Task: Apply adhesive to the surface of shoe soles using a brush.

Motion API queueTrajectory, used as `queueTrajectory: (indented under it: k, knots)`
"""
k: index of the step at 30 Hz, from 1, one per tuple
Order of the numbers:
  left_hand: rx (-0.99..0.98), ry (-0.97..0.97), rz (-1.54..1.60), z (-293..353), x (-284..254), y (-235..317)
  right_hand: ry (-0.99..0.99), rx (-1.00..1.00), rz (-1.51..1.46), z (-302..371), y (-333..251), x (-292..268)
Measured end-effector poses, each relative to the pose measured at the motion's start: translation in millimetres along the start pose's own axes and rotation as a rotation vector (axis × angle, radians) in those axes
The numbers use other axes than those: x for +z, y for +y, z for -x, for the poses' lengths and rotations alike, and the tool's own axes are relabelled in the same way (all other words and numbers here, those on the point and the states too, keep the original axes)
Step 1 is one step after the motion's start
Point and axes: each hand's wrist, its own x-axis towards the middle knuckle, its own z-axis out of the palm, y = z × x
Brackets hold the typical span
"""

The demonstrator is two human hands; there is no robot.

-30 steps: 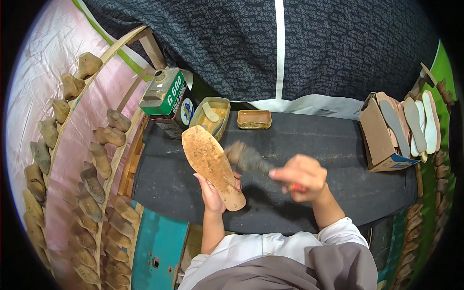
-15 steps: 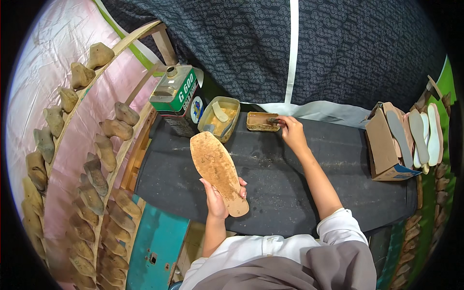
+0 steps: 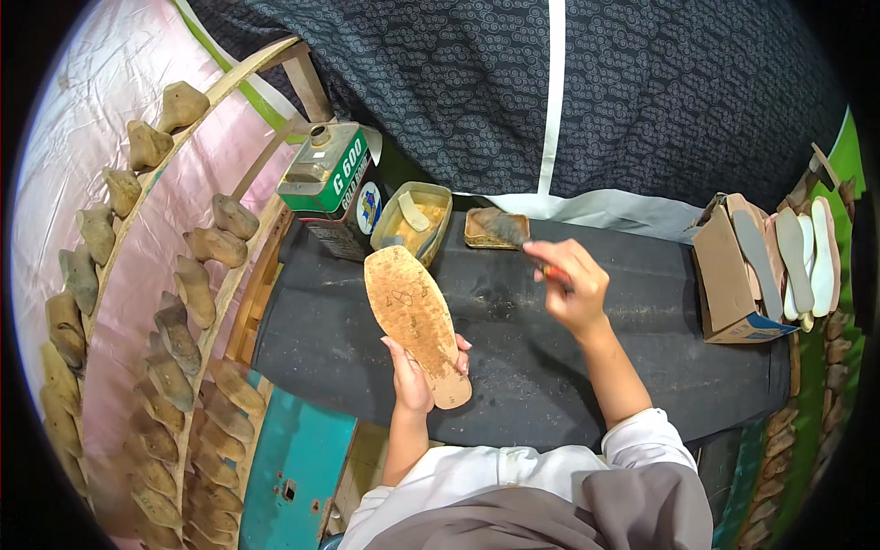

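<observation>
My left hand (image 3: pixel 412 376) is closed round the narrow end of a tan, speckled shoe insole (image 3: pixel 412 307), its wide end tilted up and away from me. In my right hand (image 3: pixel 576 282) is a brush (image 3: pixel 506 227) with grey bristles and a reddish handle, partly smeared by motion. Its tip is over a small shallow yellowish tray (image 3: pixel 472 235); whether it touches what is inside, I cannot tell. Just left of that tray stands a plastic tub (image 3: pixel 443 198) with yellowish contents and a pale, flat piece (image 3: pixel 413 213) in it.
A green and white metal can (image 3: pixel 325 179) stands at the table's back left. At the right, a cardboard box (image 3: pixel 733 275) holds several sole-shaped pieces. Racks of wooden shoe lasts (image 3: pixel 215 246) line the left, with more at the far right. Dark cloth covers the table (image 3: pixel 678 367).
My right hand has moved right and toward me, turning so that the brush shows more of its length. The insole in my left hand has hardly moved.
</observation>
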Motion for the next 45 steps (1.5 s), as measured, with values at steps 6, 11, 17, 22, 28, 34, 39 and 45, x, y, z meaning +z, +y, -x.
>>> queueTrajectory:
  k: [6,11,17,22,28,34,39,45]
  knots:
    - [0.021,0.020,-0.142,-4,6,-2,-0.094,-0.352,-0.157,-1,-37,-11]
    - [0.032,0.081,-0.095,-6,13,0,-0.145,-0.374,-0.152,7,-43,-16]
    - [0.082,0.124,-0.116,-7,4,2,-0.316,-0.338,-0.247,14,-46,-31]
    - [0.063,0.031,-0.105,-5,10,2,-0.236,-0.358,-0.201,7,-53,-33]
    - [0.059,0.007,-0.185,-2,14,2,-0.165,-0.414,-0.169,3,-53,-23]
    - [0.055,-0.089,-0.188,-5,2,1,-0.158,-0.371,-0.189,6,-52,-31]
    - [0.003,-0.231,-0.337,0,0,2,-0.031,-0.372,-0.119,-2,-53,-29]
    - [-0.008,-0.213,-0.344,0,-4,3,-0.056,-0.365,-0.107,7,-57,-34]
